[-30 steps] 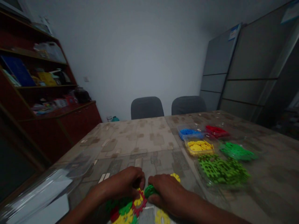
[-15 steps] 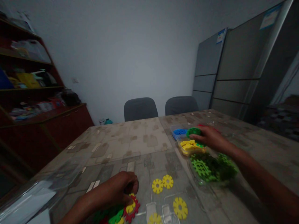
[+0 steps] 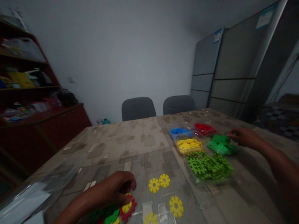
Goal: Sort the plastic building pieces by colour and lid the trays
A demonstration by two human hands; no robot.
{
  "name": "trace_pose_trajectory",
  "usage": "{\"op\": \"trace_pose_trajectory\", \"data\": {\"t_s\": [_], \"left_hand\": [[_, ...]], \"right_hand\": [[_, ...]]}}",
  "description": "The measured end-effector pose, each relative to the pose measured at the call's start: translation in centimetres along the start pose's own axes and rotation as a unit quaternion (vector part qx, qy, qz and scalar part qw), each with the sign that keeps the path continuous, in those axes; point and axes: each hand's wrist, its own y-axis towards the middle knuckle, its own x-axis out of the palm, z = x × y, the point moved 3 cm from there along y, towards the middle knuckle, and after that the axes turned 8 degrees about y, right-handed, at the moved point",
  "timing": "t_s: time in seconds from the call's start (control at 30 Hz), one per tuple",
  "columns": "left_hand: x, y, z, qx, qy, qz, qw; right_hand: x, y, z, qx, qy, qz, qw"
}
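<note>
My left grip [image 3: 118,188]: thumb on red-and-yellow disc [image 3: 130,211], seemingly steadying it; can't tell if pinching. Yellow discs [image 3: 180,207] flat on surface [image 3: 137,140]. My right grip [image 3: 233,135] beside green pieces [image 3: 220,144]; can't tell if pressed together. Beyond: red pieces [image 3: 205,128], blue pieces [image 3: 181,132], apparently kept apart by colour.

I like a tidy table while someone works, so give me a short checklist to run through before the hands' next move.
1. Left hand at the red-and-yellow piece: ok, the thumb touches it.
2. Firm hold on that piece: cannot tell.
3. Right hand within reach of the green pieces: ok, close beside them.
4. Right hand free of pieces: cannot tell, though none shows in it.
5. Blue pieces and red pieces kept apart: ok.
6. Yellow discs put away: not ok, four lie on the table.
</note>
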Motion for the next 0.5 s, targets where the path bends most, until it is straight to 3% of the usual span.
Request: {"op": "trace_pose_trajectory", "data": {"t_s": [0.1, 0.23, 0.37, 0.5], "left_hand": [[-1.3, -0.6, 0.0, 0.004, 0.002, -0.003, 1.000], [-3.9, -2.0, -0.7, -0.025, 0.026, 0.027, 0.999], [-4.7, -3.2, -1.9, -0.072, 0.053, 0.017, 0.996], [-3.6, -2.9, -1.7, -0.063, 0.077, -0.004, 0.995]], "right_hand": [[-0.8, 0.0, -2.3, -0.013, -0.029, -0.006, 0.999], [0.5, -0.8, -8.8, -0.082, -0.042, -0.045, 0.995], [5.1, -5.2, -16.5, -0.216, 0.019, -0.185, 0.959], [9.8, -11.8, -20.7, -0.221, 0.061, -0.383, 0.895]]}}
